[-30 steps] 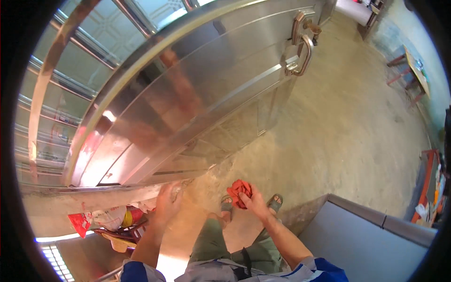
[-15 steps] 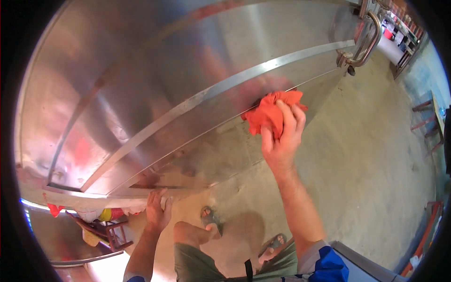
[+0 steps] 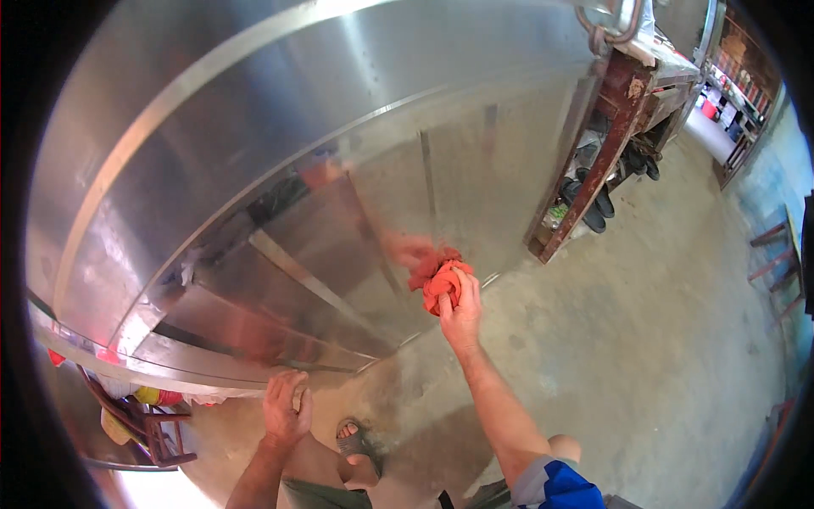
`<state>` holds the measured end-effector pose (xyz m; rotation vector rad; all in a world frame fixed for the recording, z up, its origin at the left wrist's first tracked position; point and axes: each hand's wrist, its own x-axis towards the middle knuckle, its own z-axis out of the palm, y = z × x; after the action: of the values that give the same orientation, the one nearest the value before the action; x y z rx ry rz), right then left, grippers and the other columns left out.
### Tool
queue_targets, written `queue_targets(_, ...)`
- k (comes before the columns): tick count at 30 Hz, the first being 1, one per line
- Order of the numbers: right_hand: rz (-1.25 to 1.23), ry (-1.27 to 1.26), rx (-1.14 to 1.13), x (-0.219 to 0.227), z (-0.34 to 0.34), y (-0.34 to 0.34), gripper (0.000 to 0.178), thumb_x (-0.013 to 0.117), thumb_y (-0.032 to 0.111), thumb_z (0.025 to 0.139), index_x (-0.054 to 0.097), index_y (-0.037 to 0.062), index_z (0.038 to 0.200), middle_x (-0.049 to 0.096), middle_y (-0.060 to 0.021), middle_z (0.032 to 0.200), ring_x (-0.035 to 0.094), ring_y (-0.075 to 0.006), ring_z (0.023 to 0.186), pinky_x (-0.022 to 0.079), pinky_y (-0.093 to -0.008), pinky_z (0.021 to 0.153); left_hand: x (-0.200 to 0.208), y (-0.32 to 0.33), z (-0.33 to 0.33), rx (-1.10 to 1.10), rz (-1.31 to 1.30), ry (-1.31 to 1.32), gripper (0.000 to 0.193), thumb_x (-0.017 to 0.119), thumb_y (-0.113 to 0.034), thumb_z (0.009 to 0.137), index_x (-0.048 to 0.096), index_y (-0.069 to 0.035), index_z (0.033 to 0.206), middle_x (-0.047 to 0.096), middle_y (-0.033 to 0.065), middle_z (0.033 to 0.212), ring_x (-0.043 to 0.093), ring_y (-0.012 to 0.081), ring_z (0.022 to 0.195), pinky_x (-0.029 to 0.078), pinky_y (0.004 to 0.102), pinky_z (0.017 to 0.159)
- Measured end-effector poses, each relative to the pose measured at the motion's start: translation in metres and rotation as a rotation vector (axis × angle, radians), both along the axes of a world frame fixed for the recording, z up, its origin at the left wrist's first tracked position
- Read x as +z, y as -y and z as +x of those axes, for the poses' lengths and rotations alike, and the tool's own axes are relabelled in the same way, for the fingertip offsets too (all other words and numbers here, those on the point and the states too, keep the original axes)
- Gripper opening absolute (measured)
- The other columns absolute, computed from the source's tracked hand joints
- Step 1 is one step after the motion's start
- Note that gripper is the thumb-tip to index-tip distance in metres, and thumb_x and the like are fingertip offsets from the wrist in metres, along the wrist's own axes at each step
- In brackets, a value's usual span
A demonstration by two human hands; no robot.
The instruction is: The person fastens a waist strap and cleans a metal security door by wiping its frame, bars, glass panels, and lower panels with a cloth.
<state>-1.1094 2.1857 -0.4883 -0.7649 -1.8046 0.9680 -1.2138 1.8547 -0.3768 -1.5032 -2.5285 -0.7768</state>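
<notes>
My right hand point(image 3: 462, 314) is closed round a crumpled red cloth point(image 3: 443, 286). The cloth presses against the low part of a shiny metal door point(image 3: 339, 246), and its reflection shows in the panel beside it. At the door's near side edge, my left hand point(image 3: 286, 407) has its fingers bent over the rim, with the thumb alongside. The fingertips of that hand are partly hidden.
Beyond the door stands a worn wooden rack point(image 3: 585, 187) with dark shoes point(image 3: 598, 204) on it. A metal handle point(image 3: 623, 30) is at the top. On the lower left is a wooden chair point(image 3: 157, 428); a wooden stool point(image 3: 784, 254) stands far right.
My right hand has moved left and down with the red cloth, lower on the door. The view has shifted, and the wooden rack now shows. My left hand remains by the door's edge.
</notes>
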Motion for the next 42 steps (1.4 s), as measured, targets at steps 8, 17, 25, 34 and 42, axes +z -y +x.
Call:
queue_targets(8, 0.090, -0.174, 0.150, 0.031, -0.053, -0.016, 0.044, 0.061, 0.000, 0.082, 0.052, -0.0003, 0.125, 0.055, -0.0179, 0.120, 0.055, -0.0339, 0.112, 0.044, -0.0379, 0.096, -0.025, 0.017, -0.003, 0.217, 0.069, 0.019, 0.038, 0.063, 0.004, 0.074, 0.059, -0.002, 0.111, 0.063, 0.0160, 0.103, 0.059, 0.0360, 0.098, 0.047, 0.0427, 0.087)
queue_targets(17, 0.033, -0.545, 0.257, 0.182, -0.055, -0.051, 0.032, 0.050, -0.007, 0.087, 0.049, -0.0011, 0.118, 0.059, -0.0080, 0.087, 0.059, -0.0133, 0.060, 0.050, -0.0282, 0.051, -0.018, 0.037, 0.003, 0.462, 0.208, 0.082, 0.029, 0.063, 0.002, 0.079, 0.059, -0.004, 0.108, 0.064, 0.0113, 0.096, 0.059, 0.0317, 0.094, 0.046, 0.0399, 0.085)
queue_targets(25, 0.649, -0.517, 0.011, 0.287, -0.067, -0.102, 0.031, 0.057, -0.003, 0.080, 0.055, 0.0006, 0.111, 0.060, -0.0132, 0.100, 0.059, -0.0280, 0.098, 0.048, -0.0374, 0.086, -0.036, 0.036, -0.007, 0.558, 0.441, 0.121, 0.013, 0.063, -0.003, 0.085, 0.061, -0.002, 0.097, 0.062, 0.0068, 0.086, 0.058, 0.0188, 0.081, 0.047, 0.0311, 0.075)
queue_targets(34, 0.198, -0.418, -0.010, 0.038, -0.085, -0.026, 0.039, 0.054, -0.002, 0.078, 0.055, 0.0011, 0.117, 0.056, -0.0165, 0.113, 0.053, -0.0329, 0.109, 0.041, -0.0397, 0.097, -0.031, 0.043, -0.002, 0.706, 0.550, 0.211, 0.010, 0.062, -0.006, 0.088, 0.058, -0.001, 0.096, 0.057, 0.0023, 0.086, 0.052, 0.0129, 0.083, 0.044, 0.0277, 0.077)
queue_targets(42, -0.225, -0.382, 0.120, -0.042, -0.067, -0.015, 0.032, 0.058, 0.004, 0.085, 0.055, 0.0007, 0.116, 0.056, -0.0161, 0.112, 0.055, -0.0310, 0.108, 0.043, -0.0383, 0.096, -0.034, 0.032, -0.001, 0.726, 0.579, 0.224, 0.015, 0.063, -0.007, 0.087, 0.056, -0.002, 0.099, 0.053, 0.0031, 0.085, 0.050, 0.0142, 0.083, 0.043, 0.0292, 0.081)
